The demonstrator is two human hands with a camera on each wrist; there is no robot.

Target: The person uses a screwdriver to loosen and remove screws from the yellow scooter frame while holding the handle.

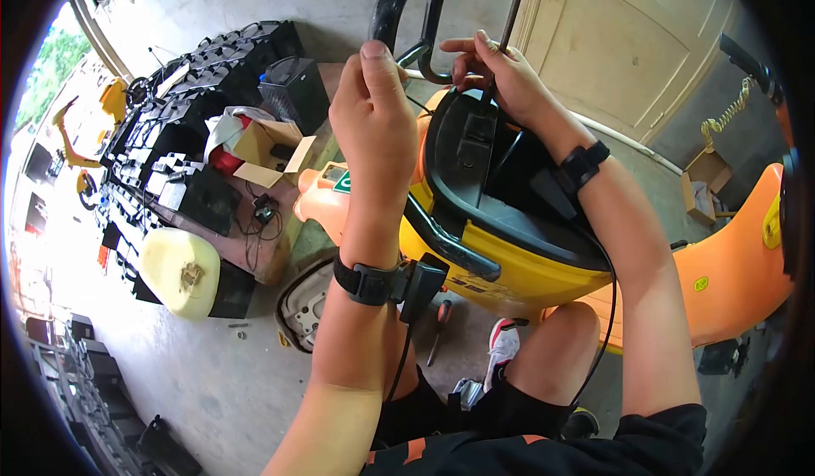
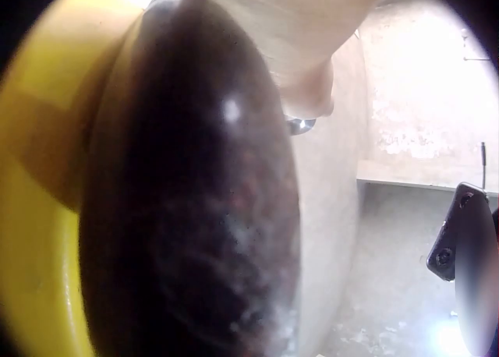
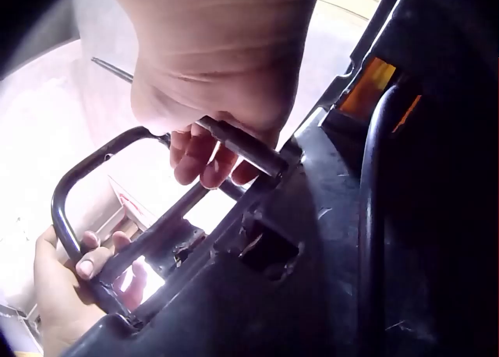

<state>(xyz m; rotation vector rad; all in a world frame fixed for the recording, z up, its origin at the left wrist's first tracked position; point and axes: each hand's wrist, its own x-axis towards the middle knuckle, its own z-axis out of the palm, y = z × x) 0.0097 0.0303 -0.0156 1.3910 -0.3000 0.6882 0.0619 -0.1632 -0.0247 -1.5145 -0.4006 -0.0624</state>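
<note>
My left hand (image 1: 373, 115) grips the black tubular rail (image 1: 435, 9) at its lower bend; the right wrist view shows the fingers of that left hand (image 3: 66, 291) curled round the rail (image 3: 70, 178). Beside it, my right hand (image 1: 519, 85) is around a thin dark rod (image 1: 516, 5) that slants up from the black rim (image 1: 441, 149) of a yellow scooter body (image 1: 509, 264). Seen from the right wrist, the fingers of the right hand (image 3: 210, 68) bend behind the rod (image 3: 245, 148). In the left wrist view a dark tube (image 2: 195, 178) hides most of the left hand (image 2: 288, 30).
On the left, black batteries (image 1: 199, 196) stand in rows beside an open cardboard box (image 1: 263, 149). A pale yellow foam piece (image 1: 178, 272) lies nearby. On the floor below are a seat base (image 1: 306, 306) and a screwdriver (image 1: 441, 327). Orange scooter bodywork (image 1: 730, 264) stands at the right.
</note>
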